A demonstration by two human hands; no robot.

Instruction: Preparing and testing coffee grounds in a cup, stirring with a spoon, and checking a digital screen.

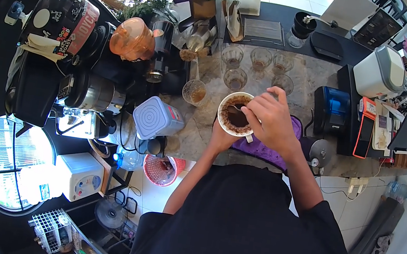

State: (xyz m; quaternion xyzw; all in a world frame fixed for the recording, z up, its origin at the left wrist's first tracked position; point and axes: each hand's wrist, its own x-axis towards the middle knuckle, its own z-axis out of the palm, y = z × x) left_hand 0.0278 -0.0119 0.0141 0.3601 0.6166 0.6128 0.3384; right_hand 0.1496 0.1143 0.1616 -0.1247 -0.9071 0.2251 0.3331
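Head view: the left hand (223,139) grasps a white round cup with a side handle (238,130) from its near-left side, its fingertips hidden. The right hand (270,117) seems to pinch a small metal spoon (233,109) inside it, thumb and fingers bent together. The cup is by the near edge of the grey stone counter (312,72); whether it rests there, I cannot tell. The step in hand looks like stirring the dark brown contents; the next move calls for a steady cup and a spoon reaching the stained wall. Counted: one cup, one spoon, one purple cloth (284,152) along the near edge, five short clear glasses (261,60) farther in, and one patterned glass (194,93) left of them.
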